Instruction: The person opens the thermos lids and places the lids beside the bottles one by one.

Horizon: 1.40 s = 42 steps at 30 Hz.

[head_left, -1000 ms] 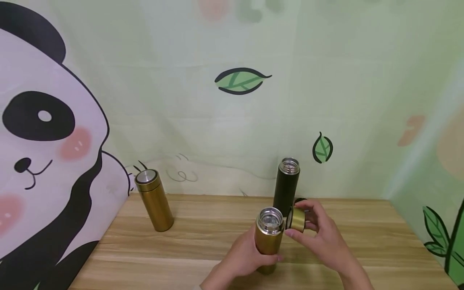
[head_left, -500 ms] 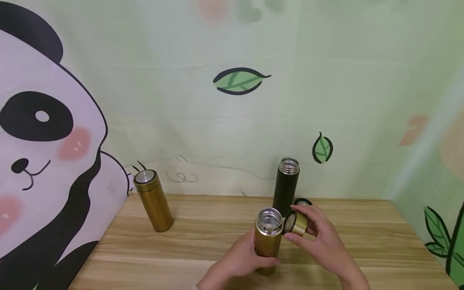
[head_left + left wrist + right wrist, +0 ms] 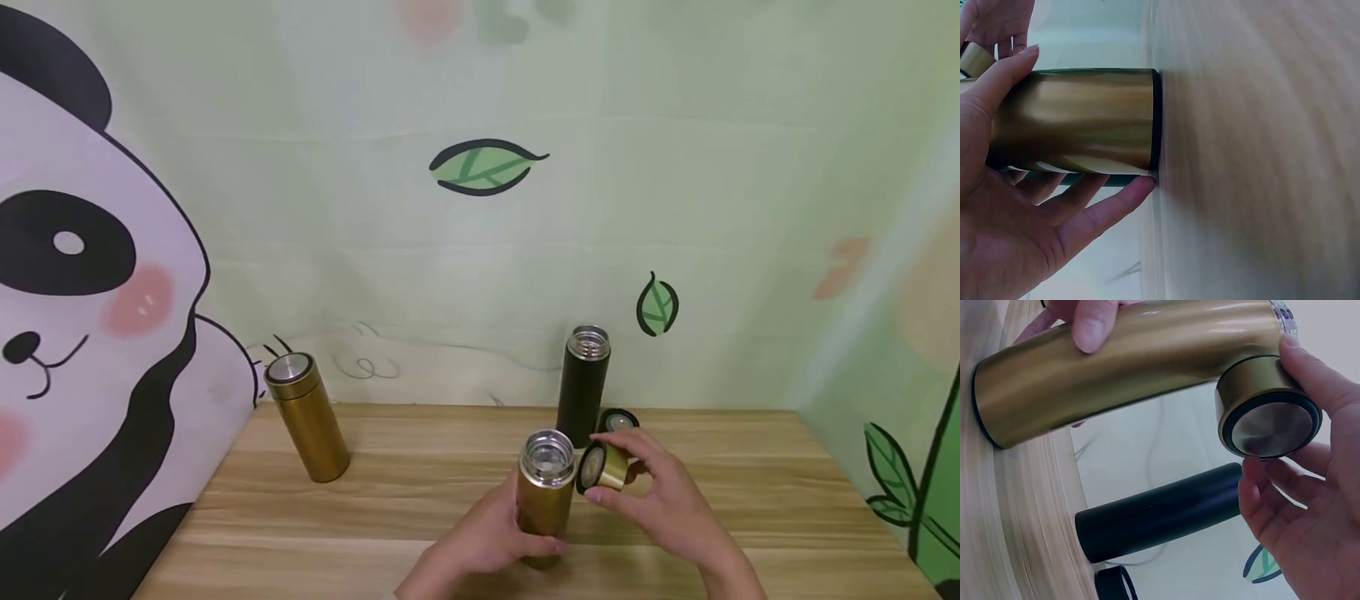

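A gold thermos flask (image 3: 546,496) stands upright on the table, its steel mouth uncovered. My left hand (image 3: 487,529) grips its body, with the thumb across the front; in the left wrist view the flask's base (image 3: 1156,122) meets the tabletop. Just right of the mouth, my right hand (image 3: 667,500) pinches the gold lid (image 3: 603,467) between thumb and fingers. The lid is tilted on its side, its underside turned toward the flask. The right wrist view shows the lid's round steel top (image 3: 1272,429).
Behind stands an uncapped black thermos flask (image 3: 583,387), with its black lid (image 3: 620,419) upturned on the table beside it. At the left is another gold thermos (image 3: 309,421), capped. A printed cloth backdrop (image 3: 450,275) rises behind the wooden table (image 3: 420,467).
The gold lid in my right hand has tilted so more of its underside shows, and it has dropped slightly. The head view has shifted a little; the left hand keeps its grip.
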### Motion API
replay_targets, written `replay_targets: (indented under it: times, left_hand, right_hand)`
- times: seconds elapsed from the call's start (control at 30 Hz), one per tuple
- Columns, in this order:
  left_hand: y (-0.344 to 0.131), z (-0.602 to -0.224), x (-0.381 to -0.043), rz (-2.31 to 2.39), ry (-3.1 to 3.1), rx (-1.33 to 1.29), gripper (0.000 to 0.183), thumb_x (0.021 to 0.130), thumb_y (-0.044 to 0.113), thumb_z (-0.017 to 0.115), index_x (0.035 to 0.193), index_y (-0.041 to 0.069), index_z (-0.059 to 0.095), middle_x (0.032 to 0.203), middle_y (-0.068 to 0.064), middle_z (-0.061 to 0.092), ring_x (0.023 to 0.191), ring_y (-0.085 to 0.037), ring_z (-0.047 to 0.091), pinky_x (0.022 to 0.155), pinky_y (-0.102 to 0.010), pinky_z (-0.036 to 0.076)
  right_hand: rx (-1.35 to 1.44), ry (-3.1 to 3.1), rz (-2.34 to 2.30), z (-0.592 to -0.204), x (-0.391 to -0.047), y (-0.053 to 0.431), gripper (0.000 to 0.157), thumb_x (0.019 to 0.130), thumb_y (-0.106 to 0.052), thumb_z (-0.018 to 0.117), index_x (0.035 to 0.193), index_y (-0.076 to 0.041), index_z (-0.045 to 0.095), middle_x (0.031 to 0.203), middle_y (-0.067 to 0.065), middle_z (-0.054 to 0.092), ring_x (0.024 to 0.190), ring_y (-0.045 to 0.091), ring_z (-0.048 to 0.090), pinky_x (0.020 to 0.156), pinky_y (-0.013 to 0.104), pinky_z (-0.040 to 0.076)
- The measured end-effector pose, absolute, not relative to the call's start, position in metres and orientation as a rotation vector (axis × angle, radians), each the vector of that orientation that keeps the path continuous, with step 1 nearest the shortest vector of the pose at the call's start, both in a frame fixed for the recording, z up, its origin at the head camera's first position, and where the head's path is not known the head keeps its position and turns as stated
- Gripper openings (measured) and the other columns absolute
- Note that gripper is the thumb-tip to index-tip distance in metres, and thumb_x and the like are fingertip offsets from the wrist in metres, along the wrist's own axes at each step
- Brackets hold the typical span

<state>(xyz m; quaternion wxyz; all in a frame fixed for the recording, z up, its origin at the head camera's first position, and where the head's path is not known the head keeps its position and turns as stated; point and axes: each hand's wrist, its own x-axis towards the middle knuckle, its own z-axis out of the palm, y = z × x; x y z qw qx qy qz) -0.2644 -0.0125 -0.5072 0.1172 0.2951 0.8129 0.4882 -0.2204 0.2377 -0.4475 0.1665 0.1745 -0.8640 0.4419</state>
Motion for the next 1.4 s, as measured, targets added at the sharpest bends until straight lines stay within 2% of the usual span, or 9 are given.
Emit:
replay_targets:
  times: [0.3,0.4,0.6,0.8,0.9,1.17,1.4]
  left_hand:
    - [-0.015,-0.505,-0.264,1.385,2.398,0.910,0.089,0.074,0.029,0.094,0.144,0.033,0.041,0.137,0.007,0.063,0.128,-0.013,0.059,0.112,-0.043,0.044]
    - [-0.015,-0.506,-0.263,1.377,2.424,0.899,0.089,0.071,0.028,0.096,0.143,0.034,0.043,0.137,0.008,0.062,0.129,-0.014,0.058,0.113,-0.044,0.043]
    - [-0.015,-0.505,-0.261,1.396,2.454,0.843,0.081,0.070,0.030,0.097,0.135,0.034,0.049,0.135,0.008,0.064,0.129,-0.018,0.060,0.111,-0.048,0.045]
    - [-0.013,-0.502,-0.260,1.393,2.514,0.765,0.082,0.069,0.030,0.097,0.137,0.026,0.050,0.135,0.001,0.067,0.125,-0.025,0.064,0.105,-0.052,0.049]
    - [-0.010,-0.502,-0.261,1.396,2.542,0.740,0.083,0.070,0.031,0.097,0.139,0.025,0.050,0.136,-0.001,0.067,0.124,-0.029,0.064,0.103,-0.055,0.051]
    - [0.002,-0.493,-0.265,1.422,2.556,0.720,0.078,0.070,0.030,0.096,0.134,0.026,0.052,0.137,-0.003,0.066,0.124,-0.034,0.064,0.100,-0.058,0.052]
    - [0.016,-0.490,-0.273,1.446,2.604,0.719,0.074,0.071,0.030,0.096,0.130,0.023,0.053,0.131,-0.006,0.069,0.121,-0.033,0.066,0.098,-0.054,0.054]
  right_hand:
    - [0.461,-2.494,1.322,-0.448,-0.220,0.245,0.065,0.073,-0.033,0.094,0.129,-0.023,0.064,0.125,-0.004,0.066,0.098,0.008,0.062,0.084,0.025,0.055]
    - [0.505,-2.474,1.360,-0.448,-0.220,0.247,0.068,0.072,-0.030,0.095,0.131,-0.018,0.063,0.126,0.001,0.066,0.100,0.006,0.064,0.086,0.025,0.056]
    - [0.534,-2.504,1.425,-0.446,-0.219,0.253,0.070,0.074,-0.027,0.095,0.135,-0.017,0.061,0.130,0.007,0.062,0.109,0.008,0.065,0.092,0.025,0.057]
    - [0.520,-2.525,1.537,-0.450,-0.220,0.260,0.066,0.075,-0.018,0.093,0.132,-0.009,0.059,0.132,0.015,0.058,0.110,0.010,0.065,0.094,0.022,0.055]
    - [0.484,-2.526,1.570,-0.453,-0.220,0.264,0.067,0.075,-0.013,0.093,0.132,-0.006,0.057,0.131,0.018,0.057,0.106,0.011,0.068,0.092,0.023,0.057]
    - [0.261,-2.610,1.426,-0.457,-0.223,0.272,0.071,0.072,-0.025,0.096,0.132,-0.011,0.060,0.133,0.011,0.063,0.108,0.021,0.064,0.088,0.028,0.056]
    - [0.169,-2.657,1.354,-0.463,-0.227,0.276,0.073,0.070,-0.028,0.096,0.132,-0.011,0.061,0.129,0.010,0.066,0.099,0.020,0.063,0.081,0.026,0.053]
